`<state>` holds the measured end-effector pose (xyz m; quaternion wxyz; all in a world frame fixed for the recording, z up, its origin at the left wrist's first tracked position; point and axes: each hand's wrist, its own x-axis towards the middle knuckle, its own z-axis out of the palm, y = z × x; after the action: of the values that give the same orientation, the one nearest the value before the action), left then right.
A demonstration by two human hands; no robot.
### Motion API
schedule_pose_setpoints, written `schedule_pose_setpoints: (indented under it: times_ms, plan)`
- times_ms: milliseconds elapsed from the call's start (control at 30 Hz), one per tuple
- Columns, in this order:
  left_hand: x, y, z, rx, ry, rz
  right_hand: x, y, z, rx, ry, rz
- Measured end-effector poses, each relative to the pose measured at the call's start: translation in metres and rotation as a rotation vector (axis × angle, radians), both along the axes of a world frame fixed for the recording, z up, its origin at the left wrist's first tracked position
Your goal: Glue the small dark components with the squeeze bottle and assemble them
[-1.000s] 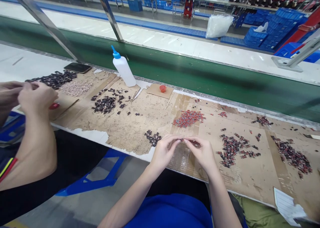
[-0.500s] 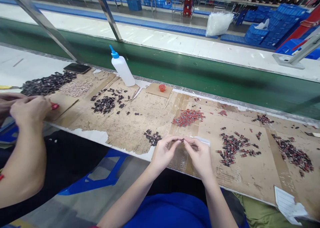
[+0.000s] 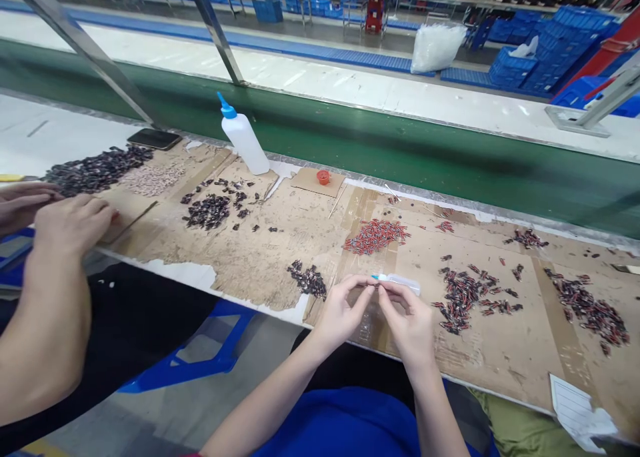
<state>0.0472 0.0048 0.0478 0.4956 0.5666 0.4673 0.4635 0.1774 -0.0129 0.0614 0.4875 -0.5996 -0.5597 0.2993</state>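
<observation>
My left hand [image 3: 345, 309] and my right hand [image 3: 409, 315] meet fingertip to fingertip above the cardboard near the table's front edge. Both are closed in a pinch around a small dark piece, mostly hidden by the fingers. Just behind my right fingers lies a small clear bottle [image 3: 406, 283] with a teal tip. To the left of my left hand is a pile of small black parts [image 3: 306, 279]. Beyond my hands is a heap of red-and-dark small parts [image 3: 376, 236]. A pile of black-and-red pieces [image 3: 461, 295] spreads to the right.
A white bottle with a blue nozzle [image 3: 246, 143] stands at the back, left of a small red cup [image 3: 323, 177]. At far left, a co-worker's hands [image 3: 70, 223] are over the table. More black-and-red parts [image 3: 593, 310] and torn paper [image 3: 580, 407] lie at right.
Both my hands have shifted slightly right, still pinched together, uncovering the small bottle's teal tip. The co-worker's near hand has moved a little to the right.
</observation>
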Motion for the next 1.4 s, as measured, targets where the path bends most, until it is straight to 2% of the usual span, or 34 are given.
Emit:
schedule_pose_setpoints:
  times_ms: [100,200,267,333,400,467,600,700,800,933,1033,1100,1200,1333,1400]
  plan:
    - [0.006,0.002,0.001,-0.010,-0.018,-0.119,0.009,-0.005,-0.002,0.029,-0.043,-0.065]
    - [-0.004,0.009,0.002,0.042,0.099,-0.182,0.029,-0.008,-0.004,0.038,-0.066,-0.164]
    - [-0.021,0.017,0.002,0.111,0.261,-0.100,0.048,-0.008,-0.005,0.029,-0.064,-0.293]
    - [-0.043,0.024,0.002,0.152,0.487,0.039,0.070,-0.008,-0.007,0.002,-0.099,-0.417]
    - [-0.062,0.029,0.003,0.114,0.753,0.160,0.089,-0.007,-0.011,-0.014,-0.202,-0.493]
    - [-0.074,0.032,0.004,0.038,0.979,0.219,0.100,-0.005,-0.015,0.022,-0.355,-0.508]
    - [-0.076,0.032,0.006,-0.072,1.168,0.216,0.096,0.000,-0.022,0.151,-0.610,-0.346]
    - [-0.072,0.034,0.005,-0.061,1.190,0.183,0.079,0.003,-0.022,0.195,-0.649,-0.218]
    - [-0.068,0.036,0.000,-0.004,1.139,0.140,0.063,0.005,-0.024,0.181,-0.647,-0.093]
    - [-0.054,0.031,-0.009,0.132,0.973,0.046,0.053,0.009,-0.029,0.085,-0.632,0.041]
    - [-0.037,0.021,-0.016,0.233,0.899,-0.046,0.053,0.010,-0.030,0.011,-0.525,0.037]
    - [-0.027,0.016,-0.021,0.267,0.878,-0.086,0.053,0.009,-0.027,-0.053,-0.368,-0.004]
    - [-0.022,0.011,-0.024,0.266,0.845,-0.092,0.050,0.007,-0.024,-0.121,-0.007,-0.103]
    - [-0.029,0.012,-0.026,0.215,0.772,-0.058,0.043,0.009,-0.022,-0.095,0.542,-0.260]
    - [-0.033,0.013,-0.025,0.184,0.737,-0.055,0.039,0.012,-0.021,-0.098,0.730,-0.311]
